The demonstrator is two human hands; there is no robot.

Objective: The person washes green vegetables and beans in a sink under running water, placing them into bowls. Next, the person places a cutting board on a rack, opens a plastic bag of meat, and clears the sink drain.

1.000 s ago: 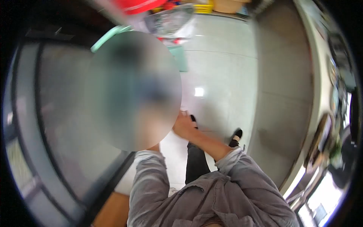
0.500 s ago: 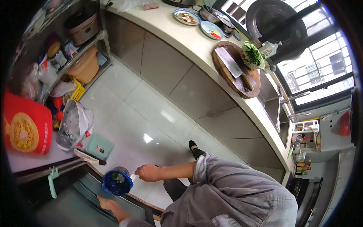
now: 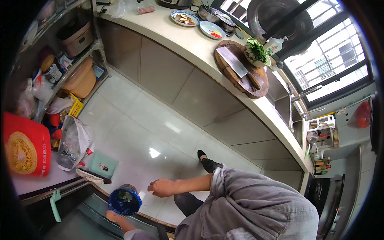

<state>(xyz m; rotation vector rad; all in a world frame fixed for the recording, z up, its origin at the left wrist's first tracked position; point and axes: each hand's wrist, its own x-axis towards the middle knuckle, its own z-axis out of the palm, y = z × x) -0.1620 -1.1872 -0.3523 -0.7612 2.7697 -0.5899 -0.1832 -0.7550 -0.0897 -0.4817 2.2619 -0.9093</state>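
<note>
A round trash bin (image 3: 129,188) lined with a dark blue bag (image 3: 120,209) stands at the lower left, with some green and pale scraps visible inside. My left hand (image 3: 115,217) is at the near rim of this bin, its fingers bent against the edge of the bag. Just right of the bin, my right hand (image 3: 161,188) hangs above the floor with curled fingers. Whatever may be inside those fingers is hidden.
A dark glass door (image 3: 86,220) borders the bin. Nearby are a green dustpan (image 3: 103,165), a brush (image 3: 93,176), a white bag (image 3: 75,146) and a red bag (image 3: 27,146). The counter holds a cleaver (image 3: 233,62) on a chopping board (image 3: 262,86), plates and a bowl of greens (image 3: 257,52).
My left hand has come closer to the bin and now meets its rim. My right hand has drawn slightly away from the bin. The whole view has shifted a little.
</note>
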